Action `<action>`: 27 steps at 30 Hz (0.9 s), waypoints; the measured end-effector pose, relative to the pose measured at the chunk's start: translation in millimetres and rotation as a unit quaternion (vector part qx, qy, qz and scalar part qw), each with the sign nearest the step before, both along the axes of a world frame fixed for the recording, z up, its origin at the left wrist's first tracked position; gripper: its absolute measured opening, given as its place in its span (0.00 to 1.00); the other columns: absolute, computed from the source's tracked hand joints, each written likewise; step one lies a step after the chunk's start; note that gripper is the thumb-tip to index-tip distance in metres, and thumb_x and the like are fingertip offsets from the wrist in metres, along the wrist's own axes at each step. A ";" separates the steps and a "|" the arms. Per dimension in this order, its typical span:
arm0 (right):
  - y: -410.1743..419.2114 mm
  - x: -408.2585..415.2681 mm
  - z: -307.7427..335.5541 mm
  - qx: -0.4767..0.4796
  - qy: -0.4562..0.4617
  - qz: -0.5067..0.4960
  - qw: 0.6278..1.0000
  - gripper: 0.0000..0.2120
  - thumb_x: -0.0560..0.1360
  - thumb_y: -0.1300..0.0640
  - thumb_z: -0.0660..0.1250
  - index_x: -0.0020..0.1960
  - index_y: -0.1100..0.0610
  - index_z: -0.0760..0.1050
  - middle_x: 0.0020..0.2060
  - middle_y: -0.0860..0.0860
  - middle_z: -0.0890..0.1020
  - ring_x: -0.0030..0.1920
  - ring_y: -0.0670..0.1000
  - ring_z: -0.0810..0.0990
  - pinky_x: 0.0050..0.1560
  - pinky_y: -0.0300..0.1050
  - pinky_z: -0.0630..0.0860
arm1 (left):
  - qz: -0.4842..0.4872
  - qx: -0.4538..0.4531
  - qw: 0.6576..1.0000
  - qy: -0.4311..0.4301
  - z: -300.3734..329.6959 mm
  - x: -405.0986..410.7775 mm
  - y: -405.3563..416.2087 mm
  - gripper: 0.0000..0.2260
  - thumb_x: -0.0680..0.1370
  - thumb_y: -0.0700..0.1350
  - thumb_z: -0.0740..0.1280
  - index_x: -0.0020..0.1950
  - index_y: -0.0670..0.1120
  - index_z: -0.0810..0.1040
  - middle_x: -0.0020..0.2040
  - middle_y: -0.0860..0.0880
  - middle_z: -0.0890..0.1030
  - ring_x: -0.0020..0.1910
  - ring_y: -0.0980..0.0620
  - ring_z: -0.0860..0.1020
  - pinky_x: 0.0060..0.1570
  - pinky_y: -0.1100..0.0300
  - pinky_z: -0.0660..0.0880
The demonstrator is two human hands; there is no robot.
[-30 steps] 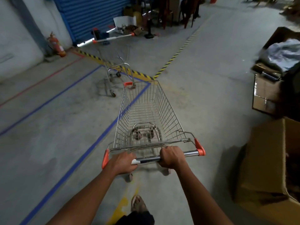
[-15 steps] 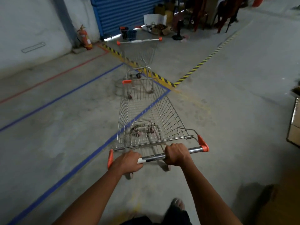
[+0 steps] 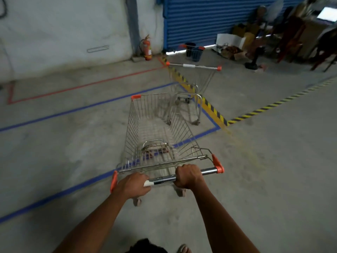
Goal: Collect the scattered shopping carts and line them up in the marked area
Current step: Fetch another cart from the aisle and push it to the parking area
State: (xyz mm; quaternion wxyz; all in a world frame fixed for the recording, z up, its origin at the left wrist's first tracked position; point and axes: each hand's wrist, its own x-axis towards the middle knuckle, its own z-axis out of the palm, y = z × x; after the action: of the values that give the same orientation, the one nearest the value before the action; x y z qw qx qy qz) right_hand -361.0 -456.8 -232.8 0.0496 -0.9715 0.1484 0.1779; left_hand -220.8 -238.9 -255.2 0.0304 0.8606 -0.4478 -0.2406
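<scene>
An empty wire shopping cart [image 3: 156,128] with orange corner caps stands right in front of me. My left hand [image 3: 132,185] grips the left part of its handle bar, and my right hand [image 3: 187,176] grips the bar further right. The cart straddles a blue floor line [image 3: 87,181] that outlines a marked area. A second cart [image 3: 193,77] stands beyond it, near the corner of that blue line, with its handle turned toward me. The nose of my cart is close to the second cart's base.
A yellow-black hazard strip [image 3: 211,110] runs past the second cart. A red floor line [image 3: 82,86], a fire extinguisher [image 3: 146,48], a blue roller shutter [image 3: 200,17], dark buckets [image 3: 194,52] and clutter with chairs [image 3: 291,39] line the far side.
My cart has rolled forward and swung left across the blue line, closing on the second cart. The cardboard boxes on the right have left the view. Both hands stay on the handle.
</scene>
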 end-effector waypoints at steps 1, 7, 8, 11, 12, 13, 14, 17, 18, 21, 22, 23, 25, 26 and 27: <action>-11.0 9.0 0.1 -0.003 -0.006 0.009 1.000 0.16 0.76 0.41 0.63 0.49 0.52 0.78 0.46 0.52 0.85 0.47 0.55 0.84 0.51 0.49 0.77 | 0.009 -0.001 1.000 0.007 1.2 4.5 -8.8 0.14 0.75 0.59 0.65 0.56 0.55 0.80 0.53 0.53 0.83 0.52 0.51 0.81 0.53 0.53 0.74; -72.6 69.5 -0.7 -0.014 -0.020 0.053 0.998 0.17 0.76 0.41 0.64 0.51 0.53 0.80 0.48 0.53 0.85 0.51 0.57 0.85 0.54 0.49 0.78 | 0.058 -0.003 0.998 0.005 4.4 38.8 -59.0 0.14 0.74 0.59 0.64 0.54 0.55 0.81 0.51 0.52 0.84 0.50 0.50 0.82 0.50 0.53 0.76; -83.4 82.5 -1.9 -0.017 -0.025 0.060 0.998 0.17 0.75 0.41 0.64 0.52 0.53 0.80 0.49 0.53 0.86 0.52 0.57 0.85 0.54 0.49 0.78 | 0.068 -0.003 0.998 -0.003 3.6 47.8 -67.9 0.14 0.74 0.60 0.64 0.54 0.56 0.81 0.51 0.53 0.83 0.50 0.51 0.82 0.52 0.51 0.76; -116.7 125.9 -4.1 -0.025 -0.038 0.074 0.996 0.18 0.74 0.41 0.65 0.53 0.54 0.81 0.51 0.55 0.86 0.54 0.59 0.85 0.55 0.50 0.79 | 0.078 -0.003 0.997 -0.012 -0.5 83.1 -97.2 0.14 0.74 0.60 0.65 0.54 0.56 0.81 0.50 0.53 0.83 0.50 0.51 0.82 0.51 0.51 0.76; -128.6 142.6 -4.4 -0.024 -0.038 0.080 0.996 0.19 0.74 0.41 0.65 0.52 0.54 0.81 0.50 0.55 0.86 0.53 0.59 0.85 0.54 0.49 0.78 | 0.075 -0.006 0.997 -0.008 -3.1 98.3 -107.7 0.14 0.74 0.60 0.65 0.54 0.55 0.81 0.50 0.52 0.84 0.49 0.51 0.82 0.47 0.55 0.75; -140.7 160.4 -5.5 -0.022 -0.041 0.085 0.995 0.18 0.74 0.40 0.64 0.52 0.54 0.81 0.49 0.55 0.86 0.53 0.59 0.85 0.54 0.49 0.78 | 0.074 -0.010 0.997 -0.009 -4.6 114.6 -118.3 0.14 0.74 0.60 0.65 0.55 0.55 0.81 0.50 0.52 0.84 0.47 0.52 0.81 0.45 0.57 0.73; -151.7 178.7 -6.4 -0.021 -0.045 0.088 0.995 0.18 0.75 0.40 0.64 0.51 0.54 0.81 0.48 0.54 0.86 0.52 0.58 0.85 0.54 0.49 0.78 | 0.078 -0.014 0.997 -0.010 -4.9 131.8 -128.1 0.14 0.74 0.60 0.65 0.55 0.55 0.81 0.49 0.52 0.84 0.45 0.53 0.81 0.43 0.59 0.71; -178.7 234.5 -5.5 -0.022 -0.058 0.094 0.994 0.18 0.76 0.40 0.64 0.53 0.53 0.80 0.50 0.53 0.86 0.53 0.57 0.84 0.55 0.48 0.77 | 0.083 -0.019 0.996 -0.019 -3.0 187.4 -156.0 0.15 0.75 0.60 0.66 0.56 0.55 0.81 0.48 0.52 0.84 0.48 0.52 0.82 0.45 0.58 0.74; -186.0 252.2 -4.1 -0.013 -0.056 0.092 0.994 0.17 0.76 0.40 0.65 0.54 0.53 0.80 0.51 0.53 0.86 0.54 0.57 0.84 0.55 0.48 0.77 | 0.080 -0.018 0.996 -0.025 -0.3 205.0 -164.3 0.14 0.75 0.60 0.66 0.55 0.55 0.81 0.50 0.52 0.84 0.51 0.51 0.83 0.48 0.56 0.75; -204.9 303.9 -1.0 0.032 -0.055 0.087 0.994 0.16 0.74 0.43 0.67 0.55 0.53 0.80 0.50 0.53 0.86 0.55 0.57 0.84 0.55 0.48 0.78 | 0.090 -0.001 0.994 -0.065 8.1 261.3 -183.5 0.16 0.75 0.62 0.65 0.57 0.57 0.80 0.56 0.55 0.84 0.56 0.52 0.82 0.61 0.47 0.73; -210.3 320.4 -0.1 0.053 -0.062 0.089 0.993 0.15 0.74 0.44 0.68 0.54 0.53 0.80 0.49 0.53 0.86 0.54 0.57 0.84 0.54 0.48 0.78 | 0.089 0.012 0.993 -0.072 10.1 280.7 -188.2 0.16 0.75 0.62 0.65 0.59 0.58 0.80 0.58 0.55 0.83 0.58 0.52 0.82 0.63 0.45 0.72; -215.6 336.8 0.8 0.081 -0.073 0.090 0.990 0.14 0.74 0.45 0.69 0.54 0.53 0.80 0.48 0.53 0.85 0.52 0.57 0.84 0.52 0.48 0.78 | 0.087 0.026 0.993 -0.079 11.5 300.0 -192.5 0.17 0.76 0.61 0.65 0.62 0.58 0.80 0.60 0.55 0.83 0.60 0.51 0.81 0.64 0.45 0.71; -224.9 367.7 1.7 0.137 -0.095 0.093 0.982 0.13 0.74 0.46 0.71 0.53 0.54 0.80 0.47 0.52 0.84 0.50 0.55 0.83 0.50 0.46 0.77 | 0.082 0.051 0.990 -0.104 11.1 336.8 -199.4 0.17 0.78 0.61 0.65 0.65 0.58 0.78 0.63 0.55 0.82 0.62 0.50 0.81 0.65 0.47 0.72; -228.8 382.8 2.6 0.158 -0.102 0.097 0.977 0.13 0.74 0.46 0.72 0.52 0.54 0.80 0.47 0.52 0.84 0.49 0.53 0.82 0.49 0.45 0.76 | 0.082 0.061 0.989 -0.111 11.1 354.8 -201.8 0.17 0.78 0.60 0.65 0.65 0.58 0.78 0.63 0.54 0.82 0.62 0.50 0.81 0.63 0.50 0.73; -232.1 397.2 3.0 0.176 -0.107 0.102 0.973 0.13 0.74 0.46 0.73 0.51 0.55 0.80 0.46 0.52 0.84 0.48 0.53 0.82 0.48 0.44 0.75 | 0.086 0.070 0.987 -0.113 11.5 372.2 -203.7 0.17 0.78 0.60 0.65 0.65 0.58 0.77 0.62 0.53 0.82 0.62 0.49 0.81 0.61 0.52 0.74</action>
State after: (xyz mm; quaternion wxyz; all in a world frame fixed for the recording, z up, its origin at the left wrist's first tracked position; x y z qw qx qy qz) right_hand 36.2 -688.9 -229.8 0.2167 -0.9710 0.0092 0.1005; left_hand 151.4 -442.6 -243.7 -0.0599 0.9177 -0.3546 -0.1686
